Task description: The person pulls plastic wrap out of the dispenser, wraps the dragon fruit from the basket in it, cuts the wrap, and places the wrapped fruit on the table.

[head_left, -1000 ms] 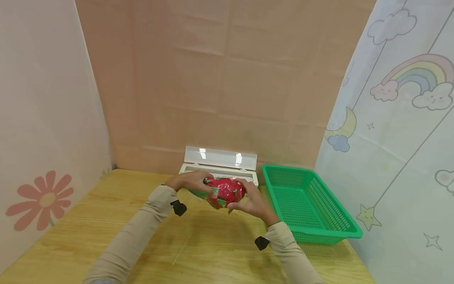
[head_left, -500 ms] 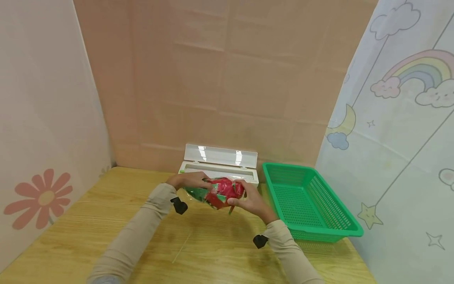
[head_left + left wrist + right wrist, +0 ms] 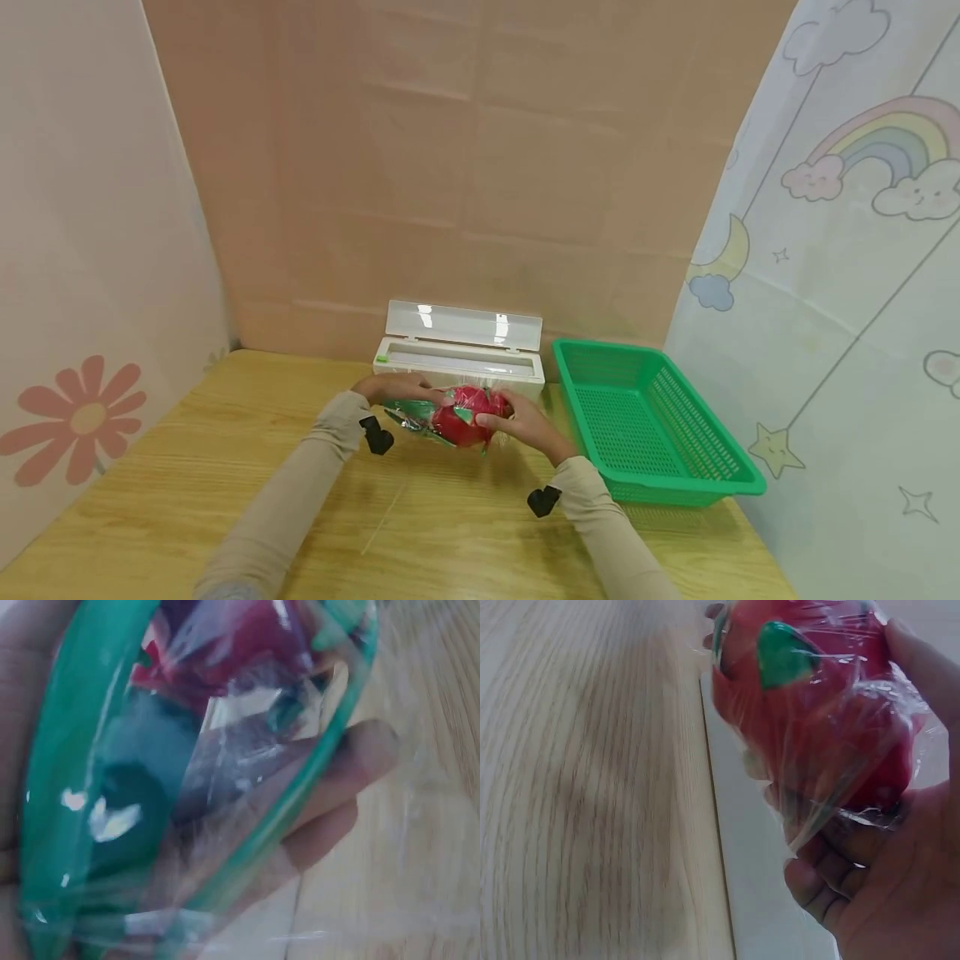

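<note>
A red dragon fruit (image 3: pixel 454 427) with long green leafy tips is wrapped in clear cling film (image 3: pixel 799 761). Both hands hold it above the table. My left hand (image 3: pixel 400 387) grips the leafy end, its thumb over the top; in the left wrist view its fingers (image 3: pixel 322 832) lie behind the green leaves (image 3: pixel 67 780), seen through film. At the rounded red end, my right hand (image 3: pixel 534 427) has its thumb on the near side and curled fingers (image 3: pixel 829 881) beneath. The film is bunched and creased over the red body.
Just behind the fruit stands a white cling film dispenser (image 3: pixel 459 372), its clear lid (image 3: pixel 463 323) raised. To the right is a green plastic basket (image 3: pixel 667 483) with perforated walls. A wooden table (image 3: pixel 300 467) lies underneath, with cloth hangings behind and on both sides.
The dragon fruit has turned and come slightly lower between my hands, with its leafy end showing more to the left. My left thumb has shifted over the film.
</note>
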Tool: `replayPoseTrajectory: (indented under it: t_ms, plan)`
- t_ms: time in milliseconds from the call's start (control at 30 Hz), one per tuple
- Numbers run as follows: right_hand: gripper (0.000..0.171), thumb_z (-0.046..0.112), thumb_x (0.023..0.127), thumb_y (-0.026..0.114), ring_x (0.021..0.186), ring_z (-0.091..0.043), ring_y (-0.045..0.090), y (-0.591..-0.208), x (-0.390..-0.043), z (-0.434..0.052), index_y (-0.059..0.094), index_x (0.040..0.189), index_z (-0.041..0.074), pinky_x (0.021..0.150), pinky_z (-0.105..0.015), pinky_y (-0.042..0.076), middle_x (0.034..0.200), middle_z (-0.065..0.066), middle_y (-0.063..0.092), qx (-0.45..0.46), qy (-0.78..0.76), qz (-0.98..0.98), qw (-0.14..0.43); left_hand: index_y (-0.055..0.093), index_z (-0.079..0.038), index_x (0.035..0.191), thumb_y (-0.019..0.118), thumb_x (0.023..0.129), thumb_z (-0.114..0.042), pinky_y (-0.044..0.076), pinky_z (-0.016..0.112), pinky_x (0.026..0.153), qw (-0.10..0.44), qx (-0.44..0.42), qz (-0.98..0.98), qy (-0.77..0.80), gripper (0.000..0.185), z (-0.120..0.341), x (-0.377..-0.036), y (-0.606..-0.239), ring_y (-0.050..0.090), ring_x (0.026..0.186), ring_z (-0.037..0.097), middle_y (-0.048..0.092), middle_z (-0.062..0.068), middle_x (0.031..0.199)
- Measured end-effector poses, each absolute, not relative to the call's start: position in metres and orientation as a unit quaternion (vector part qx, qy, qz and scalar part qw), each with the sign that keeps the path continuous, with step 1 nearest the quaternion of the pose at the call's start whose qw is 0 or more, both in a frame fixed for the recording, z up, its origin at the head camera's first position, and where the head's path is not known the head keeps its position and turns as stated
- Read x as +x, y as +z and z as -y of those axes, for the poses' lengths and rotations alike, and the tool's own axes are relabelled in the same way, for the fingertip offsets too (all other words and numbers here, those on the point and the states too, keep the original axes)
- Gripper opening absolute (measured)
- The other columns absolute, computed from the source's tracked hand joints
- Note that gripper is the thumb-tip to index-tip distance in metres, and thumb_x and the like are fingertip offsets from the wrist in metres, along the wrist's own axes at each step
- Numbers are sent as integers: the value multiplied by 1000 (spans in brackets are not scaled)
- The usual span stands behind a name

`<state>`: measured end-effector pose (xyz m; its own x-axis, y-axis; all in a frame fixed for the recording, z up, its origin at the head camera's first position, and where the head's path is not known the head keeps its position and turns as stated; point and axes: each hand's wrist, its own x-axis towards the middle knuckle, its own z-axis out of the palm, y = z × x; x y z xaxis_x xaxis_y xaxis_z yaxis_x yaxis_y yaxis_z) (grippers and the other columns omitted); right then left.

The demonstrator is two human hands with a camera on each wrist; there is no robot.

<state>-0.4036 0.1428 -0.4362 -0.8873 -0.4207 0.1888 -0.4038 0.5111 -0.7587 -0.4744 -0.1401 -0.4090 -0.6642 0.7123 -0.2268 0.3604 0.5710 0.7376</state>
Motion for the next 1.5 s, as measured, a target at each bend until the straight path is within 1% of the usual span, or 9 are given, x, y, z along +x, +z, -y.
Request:
replayPoseTrajectory:
  t_ms: [233,433,567,667,867,1000,1133,1300,1500]
  plan:
    - [70,55,88,68,108,-24,64,-443,-414,-138,59,128,-1,92,-41,52,117,-12,68,-220,-455,-860,66,39,4,149,56,85,-73,35,60,108,261,273,-868,323,102,147,-482,-419,38,139,44,39,25,153]
    - [75,59,87,66,110,-25,62,-452,-420,-131,59,132,-1,95,-45,50,119,-12,67,-189,-445,-872,75,30,-11,157,35,96,-71,30,63,111,284,251,-841,386,86,154,-487,-436,31,144,41,33,19,158]
    - [71,60,88,64,102,-22,63,-458,-425,-125,64,124,-2,88,-43,52,111,-10,69,-179,-414,-891,48,43,-9,150,28,96,-74,55,53,85,286,167,-817,472,85,169,-488,-452,66,105,37,60,23,130]
    - [62,56,92,62,94,-19,61,-462,-429,-123,67,119,1,82,-39,51,104,-7,69,-181,-410,-893,35,54,3,134,23,98,-72,59,43,64,290,148,-794,514,89,181,-487,-459,71,68,29,70,18,94]
    - [41,46,96,60,73,-13,51,-461,-427,-125,65,90,6,66,-29,43,78,1,59,-165,-424,-890,32,30,4,150,31,100,-67,59,43,71,255,141,-772,565,87,205,-482,-465,72,78,34,72,22,94]
    - [42,48,95,61,74,-13,51,-456,-425,-131,66,89,6,67,-29,43,79,1,59,-164,-421,-891,36,58,3,125,49,102,-52,58,36,71,212,160,-783,563,60,218,-480,-469,70,78,25,71,14,92]
    - [45,48,94,61,78,-13,55,-454,-427,-140,69,97,4,71,-31,48,86,-1,64,-170,-419,-891,40,67,5,106,58,103,-27,57,34,73,177,229,-769,570,34,223,-478,-471,66,78,20,69,18,91]
    - [40,41,96,62,79,-14,59,-454,-428,-146,68,96,2,74,-36,53,85,0,64,-183,-436,-879,58,68,11,106,57,103,-15,58,36,76,148,268,-752,584,29,225,-471,-471,69,81,23,68,30,101]
    - [38,41,96,62,78,-16,57,-454,-424,-147,68,97,4,71,-34,51,85,-2,64,-160,-442,-880,65,68,8,96,46,104,-9,57,32,69,150,197,-764,596,30,214,-470,-470,66,71,17,70,11,81]
